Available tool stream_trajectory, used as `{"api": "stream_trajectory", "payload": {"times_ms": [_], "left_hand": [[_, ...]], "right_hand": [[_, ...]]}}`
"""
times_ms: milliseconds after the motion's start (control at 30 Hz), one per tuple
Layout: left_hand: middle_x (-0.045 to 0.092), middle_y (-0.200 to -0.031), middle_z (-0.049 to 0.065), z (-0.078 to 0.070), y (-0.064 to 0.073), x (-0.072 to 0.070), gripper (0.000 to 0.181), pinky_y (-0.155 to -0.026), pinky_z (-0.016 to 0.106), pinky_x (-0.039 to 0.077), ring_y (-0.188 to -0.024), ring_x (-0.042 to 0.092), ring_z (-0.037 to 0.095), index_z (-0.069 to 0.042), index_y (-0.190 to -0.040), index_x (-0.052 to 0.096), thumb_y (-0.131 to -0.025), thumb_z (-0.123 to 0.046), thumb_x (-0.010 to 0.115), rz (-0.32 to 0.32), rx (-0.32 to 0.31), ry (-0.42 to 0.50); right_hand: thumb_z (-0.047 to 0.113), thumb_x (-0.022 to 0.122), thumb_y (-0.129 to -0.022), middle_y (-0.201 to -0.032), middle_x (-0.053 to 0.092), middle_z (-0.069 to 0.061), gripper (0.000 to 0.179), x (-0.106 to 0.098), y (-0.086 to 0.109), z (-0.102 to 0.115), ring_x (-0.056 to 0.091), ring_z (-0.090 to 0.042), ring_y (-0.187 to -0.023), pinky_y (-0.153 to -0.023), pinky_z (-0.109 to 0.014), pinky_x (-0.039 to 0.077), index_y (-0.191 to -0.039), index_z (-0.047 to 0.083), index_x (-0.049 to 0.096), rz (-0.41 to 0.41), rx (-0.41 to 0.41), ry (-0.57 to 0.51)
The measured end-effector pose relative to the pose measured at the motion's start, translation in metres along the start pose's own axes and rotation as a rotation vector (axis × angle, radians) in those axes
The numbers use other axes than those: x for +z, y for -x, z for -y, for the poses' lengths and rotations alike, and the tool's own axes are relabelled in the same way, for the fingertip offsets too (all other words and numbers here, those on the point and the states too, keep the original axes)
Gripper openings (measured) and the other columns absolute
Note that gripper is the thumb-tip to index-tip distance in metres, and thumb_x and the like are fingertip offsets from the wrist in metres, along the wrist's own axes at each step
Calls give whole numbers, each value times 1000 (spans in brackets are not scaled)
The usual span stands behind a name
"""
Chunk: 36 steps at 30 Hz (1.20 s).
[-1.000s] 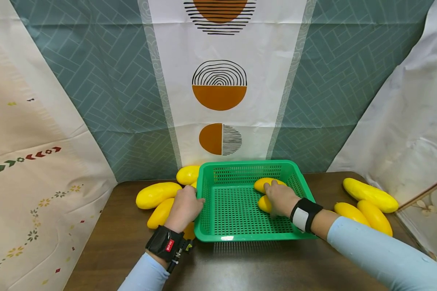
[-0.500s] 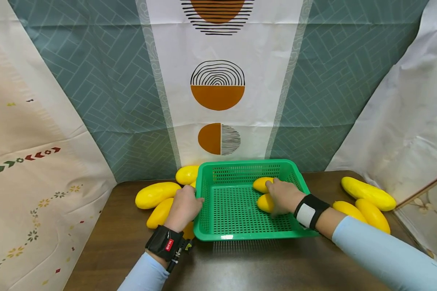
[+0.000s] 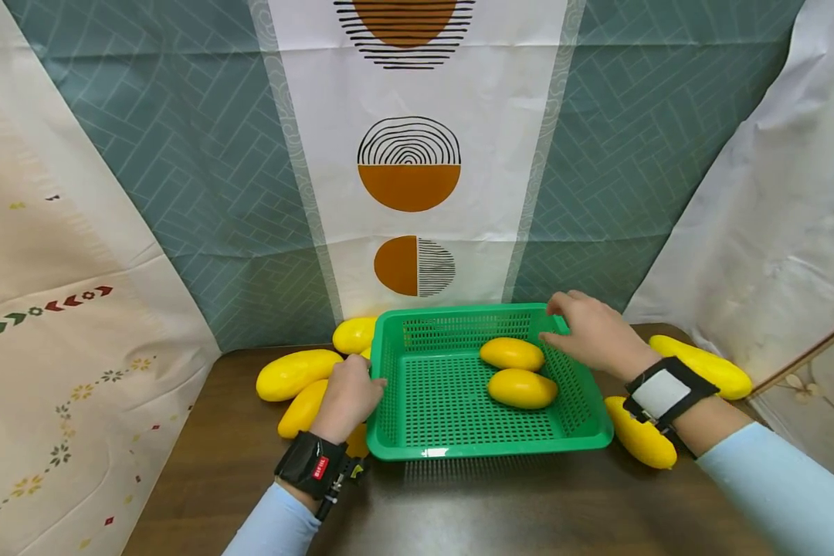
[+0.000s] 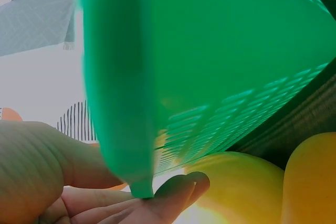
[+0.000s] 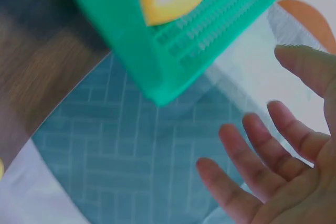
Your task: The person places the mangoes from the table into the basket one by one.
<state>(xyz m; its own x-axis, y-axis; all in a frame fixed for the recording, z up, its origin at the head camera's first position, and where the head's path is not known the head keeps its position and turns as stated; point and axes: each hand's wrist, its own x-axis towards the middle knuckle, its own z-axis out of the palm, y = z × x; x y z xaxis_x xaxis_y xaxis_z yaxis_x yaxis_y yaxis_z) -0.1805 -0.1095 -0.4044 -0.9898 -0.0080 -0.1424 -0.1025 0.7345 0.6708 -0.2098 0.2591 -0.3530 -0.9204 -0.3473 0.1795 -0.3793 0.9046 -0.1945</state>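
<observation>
A green plastic basket (image 3: 452, 401) with slotted walls stands on the table, and two smooth oblong yellow fruits (image 3: 523, 388) lie side by side in its right half. My left hand (image 3: 348, 396) grips the basket's left rim; in the left wrist view, the thumb and fingers (image 4: 173, 198) stand on either side of that green rim (image 4: 118, 77). Raised over the basket's right back corner is my right hand (image 3: 598, 332), holding nothing. Its fingers (image 5: 252, 163) are spread and loosely bent in the right wrist view, away from the basket's corner (image 5: 160, 90).
Several more yellow fruits (image 3: 295, 376) are grouped left of the basket, close to its wall. On the right, one yellow fruit (image 3: 641, 436) lies near the basket, and a longer one (image 3: 709, 367) lies behind the right forearm. A patterned cloth (image 3: 417, 193) hangs behind the table (image 3: 472, 510).
My right hand has let go of the fruit in the basket and risen back and to the right, uncovering both fruits there. My left hand stays on the rim.
</observation>
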Motion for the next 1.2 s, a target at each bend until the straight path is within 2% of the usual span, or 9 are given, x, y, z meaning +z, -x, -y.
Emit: {"api": "stream_trajectory", "payload": {"times_ms": [133,300,467,600,833,900,1033,1100,1200], "left_hand": [[56,-74,11,0,0,1,29,-44,25,46,-52,55,17,4,-107,59,-90,-19,62,6,-10,3],[56,-76,12,0,0,0,32,-44,25,46,-52,55,17,5,-111,58,-90,-19,62,5,-8,-1],[55,-76,12,-1,-1,0,34,-44,25,46,-52,54,17,5,-112,58,-89,-19,62,1,-10,-15],[55,-77,13,-1,-1,0,36,-44,25,46,-52,55,17,5,-114,57,-90,-19,62,3,-18,-13],[56,-80,13,0,-1,2,37,-44,25,46,-53,55,17,6,-116,56,-89,-19,63,6,-19,-16],[56,-80,13,0,-1,2,37,-44,25,46,-53,55,17,6,-116,56,-89,-19,63,6,-18,-16],[56,-80,13,0,-2,2,37,-43,24,46,-52,55,16,6,-116,56,-89,-19,63,1,-10,-19],[56,-79,13,0,-2,2,37,-43,25,46,-52,55,17,6,-115,56,-89,-19,63,-1,-9,-20],[56,-79,13,-1,-2,2,36,-43,25,46,-52,55,17,6,-114,57,-89,-19,64,-4,-11,-19]], "right_hand": [[39,66,-84,-116,50,-12,49,-11,9,-19,53,-26,-97,-78,-43,48,-120,9,52,-49,53,-23],[41,65,-84,-124,43,-20,57,-15,25,-46,52,-29,-95,-75,-45,48,-125,5,49,-33,118,-31],[46,66,-82,-122,45,-26,66,-10,40,-71,53,-34,-94,-75,-48,48,-125,-2,48,12,149,-19],[43,69,-80,-117,48,-29,66,-3,53,-88,53,-37,-92,-74,-49,48,-121,-6,49,47,183,-10],[45,72,-75,-105,51,-33,80,8,76,-107,47,-45,-95,-77,-56,44,-119,-16,45,162,264,38],[45,73,-74,-101,54,-30,80,9,81,-108,50,-42,-89,-76,-55,44,-118,-16,46,194,292,28],[44,73,-74,-84,57,-18,70,9,91,-110,51,-28,-71,-68,-45,47,-107,-14,52,272,354,-2],[41,73,-75,-74,52,-10,60,9,95,-111,47,-22,-64,-61,-38,44,-96,-12,54,319,392,-21],[38,73,-75,-71,45,-7,54,9,98,-113,44,-21,-62,-57,-34,41,-89,-9,53,371,445,-36]]}}
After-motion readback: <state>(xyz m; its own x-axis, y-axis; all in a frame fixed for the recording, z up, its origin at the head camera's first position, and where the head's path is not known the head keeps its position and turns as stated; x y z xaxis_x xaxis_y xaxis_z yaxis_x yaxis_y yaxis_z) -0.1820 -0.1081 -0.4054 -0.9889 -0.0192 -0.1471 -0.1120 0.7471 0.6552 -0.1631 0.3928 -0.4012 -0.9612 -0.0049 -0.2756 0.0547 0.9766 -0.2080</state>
